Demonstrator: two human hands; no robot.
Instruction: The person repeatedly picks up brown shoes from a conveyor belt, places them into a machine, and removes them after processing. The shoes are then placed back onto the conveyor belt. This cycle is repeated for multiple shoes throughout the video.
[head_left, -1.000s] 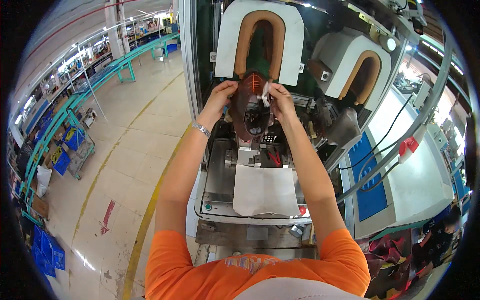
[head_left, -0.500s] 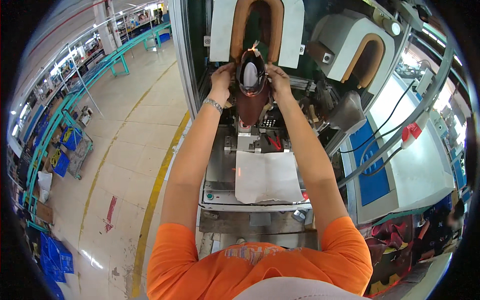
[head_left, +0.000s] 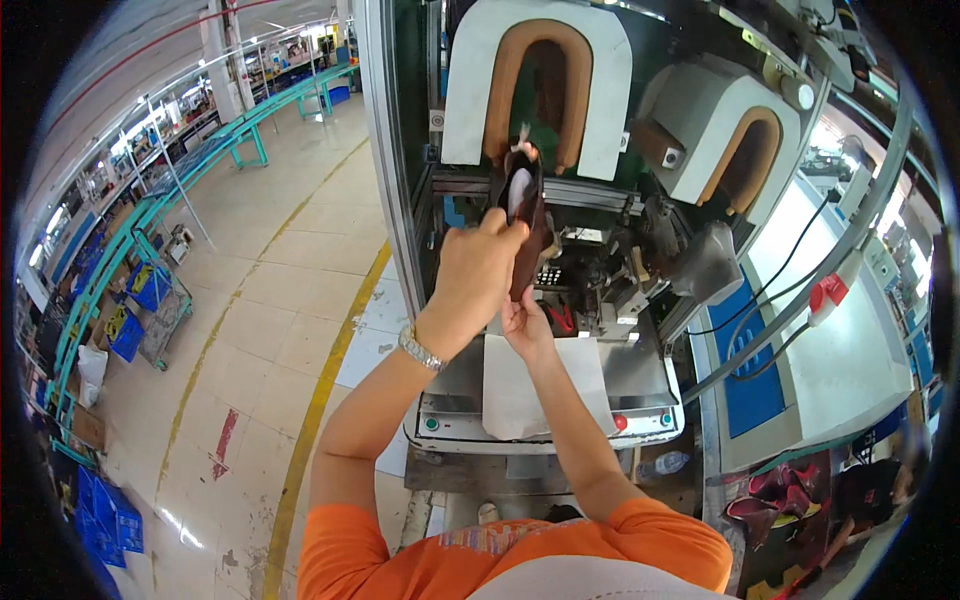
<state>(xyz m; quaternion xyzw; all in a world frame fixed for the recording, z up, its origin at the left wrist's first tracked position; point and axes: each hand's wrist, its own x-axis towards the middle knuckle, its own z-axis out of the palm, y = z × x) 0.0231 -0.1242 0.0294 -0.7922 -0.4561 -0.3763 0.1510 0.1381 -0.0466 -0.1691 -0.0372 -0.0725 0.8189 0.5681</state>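
A dark brown shoe upper [head_left: 530,255] is held tilted in front of the machine, its opening facing up and a pale tag or loop at its far end. My left hand [head_left: 472,272], with a metal-band watch on the wrist, has its fingers closed over the upper's near left side. Below it, my right hand [head_left: 527,322] grips the near tip from underneath. Part of the upper is hidden behind my left hand. Beyond the upper stands a white machine head with a brown U-shaped pad [head_left: 497,85].
A second padded white head [head_left: 690,130] is at the right. A white sheet [head_left: 540,390] lies on the machine's ledge, beside a red button [head_left: 620,423]. Blue bins [head_left: 110,515] and a trolley [head_left: 165,325] stand at the left. Dark red uppers [head_left: 785,490] lie at the lower right.
My hands have gone from both sides of the upper to its near end, right hand now under the tip. The upper has been drawn nearer, down from the padded head, and turned sideways.
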